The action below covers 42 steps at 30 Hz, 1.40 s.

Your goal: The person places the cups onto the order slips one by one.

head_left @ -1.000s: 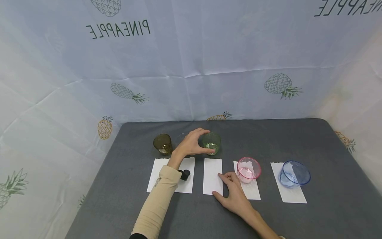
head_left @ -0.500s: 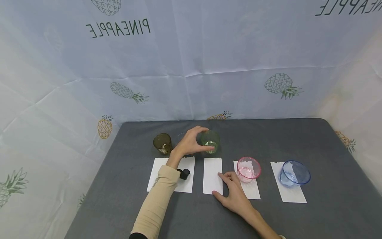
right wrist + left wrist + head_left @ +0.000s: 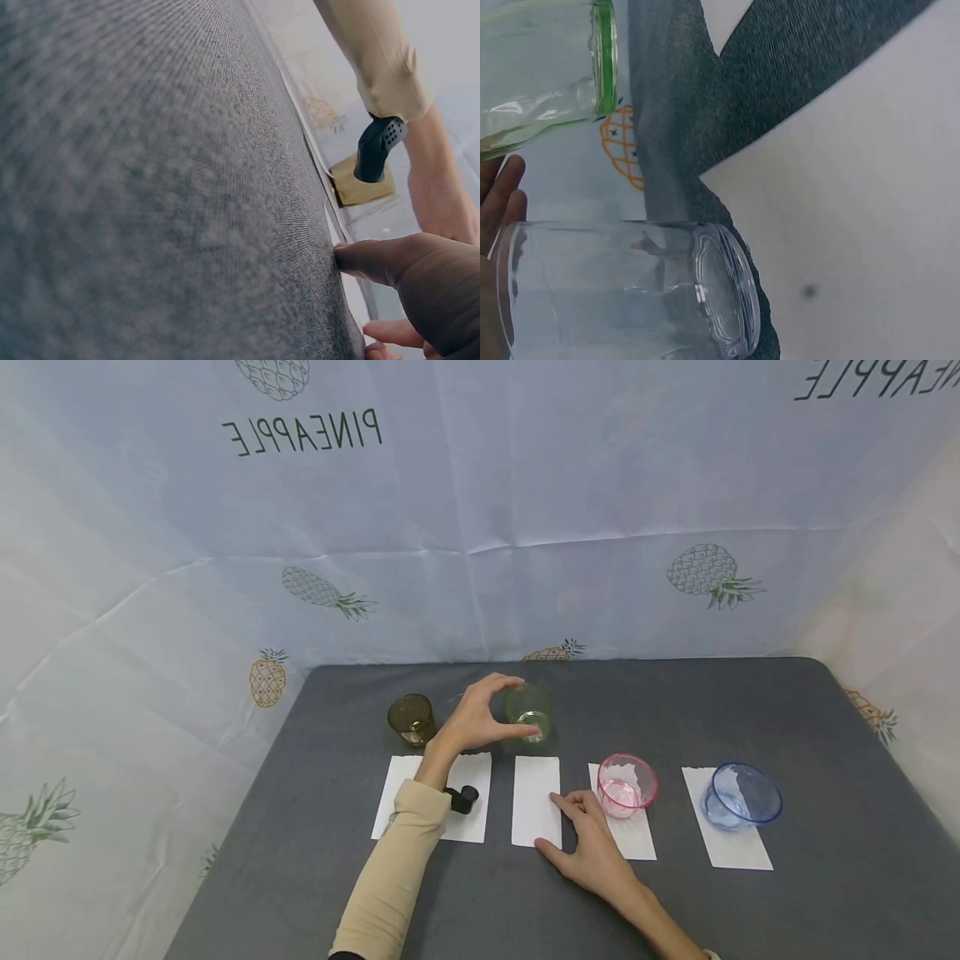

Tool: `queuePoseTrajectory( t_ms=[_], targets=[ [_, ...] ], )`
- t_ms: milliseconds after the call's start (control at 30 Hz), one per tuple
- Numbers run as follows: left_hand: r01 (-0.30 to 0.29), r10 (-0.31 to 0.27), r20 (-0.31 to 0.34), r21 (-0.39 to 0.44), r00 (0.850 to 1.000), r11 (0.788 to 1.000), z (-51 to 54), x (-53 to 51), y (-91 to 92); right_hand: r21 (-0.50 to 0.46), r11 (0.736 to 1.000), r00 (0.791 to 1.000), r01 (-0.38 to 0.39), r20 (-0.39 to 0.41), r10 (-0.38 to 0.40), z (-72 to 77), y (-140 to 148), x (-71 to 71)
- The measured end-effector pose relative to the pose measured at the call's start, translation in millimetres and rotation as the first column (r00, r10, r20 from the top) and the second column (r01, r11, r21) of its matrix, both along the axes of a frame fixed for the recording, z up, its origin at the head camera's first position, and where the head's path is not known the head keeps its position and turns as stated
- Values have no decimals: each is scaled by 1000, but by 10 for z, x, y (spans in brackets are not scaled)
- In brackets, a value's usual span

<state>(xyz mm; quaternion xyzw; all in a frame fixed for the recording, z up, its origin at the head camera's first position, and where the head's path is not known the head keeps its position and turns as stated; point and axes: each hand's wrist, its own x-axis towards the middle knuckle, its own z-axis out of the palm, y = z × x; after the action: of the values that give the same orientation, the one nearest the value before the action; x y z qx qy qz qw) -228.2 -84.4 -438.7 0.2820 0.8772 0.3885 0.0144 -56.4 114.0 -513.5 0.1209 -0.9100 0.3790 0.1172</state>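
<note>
In the head view my left hand holds the green glass between thumb and fingers, behind a white paper. The green glass is at the upper left of the left wrist view, with fingertips by it and a clear glass below. My right hand lies with its thumb and a fingertip at the right edge of that paper, its fingers loosely bent. The right wrist view has the right hand low on the right.
A brown glass stands at the back left. The pink glass and the blue glass each stand on a white paper to the right. More white paper lies under the left forearm on the dark table.
My left hand has moved slightly up and back in the head view, and the green glass with it. The right hand stays at the paper's edge.
</note>
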Motion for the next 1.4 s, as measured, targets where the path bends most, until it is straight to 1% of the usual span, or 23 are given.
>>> queuePoseTrajectory(
  t_ms=[233, 367, 567, 733, 1067, 1233, 1400],
  targets=[
    [15, -14, -17, 80, 1000, 997, 19, 91, 7, -8, 1000, 1000, 2, -3, -2, 3, 1, -5],
    [17, -17, 2, 126, 1000, 992, 38, 144, 8, -8, 1000, 1000, 1, 7, -1, 1, 3, -10],
    [17, -21, 24, 178, 999, 984, 59, 228, 3, -1, 1000, 1000, 1, -4, -1, -12, 8, -18],
    [16, -21, 23, 183, 1000, 983, 63, 292, 1, -5, 1000, 1000, 2, 4, -2, -12, 8, -19],
    [38, -45, 31, 208, 998, 977, 101, 408, -6, -11, 1000, 999, -5, 33, 6, 1, 10, -25],
    [44, -52, 35, 190, 998, 981, 114, 476, -23, -12, 1000, 999, -8, 32, 8, 4, 12, -24],
    [60, -70, 51, 175, 996, 983, 99, 537, -34, -6, 1000, 999, -9, 38, 10, 4, 11, -23]
  ],
)
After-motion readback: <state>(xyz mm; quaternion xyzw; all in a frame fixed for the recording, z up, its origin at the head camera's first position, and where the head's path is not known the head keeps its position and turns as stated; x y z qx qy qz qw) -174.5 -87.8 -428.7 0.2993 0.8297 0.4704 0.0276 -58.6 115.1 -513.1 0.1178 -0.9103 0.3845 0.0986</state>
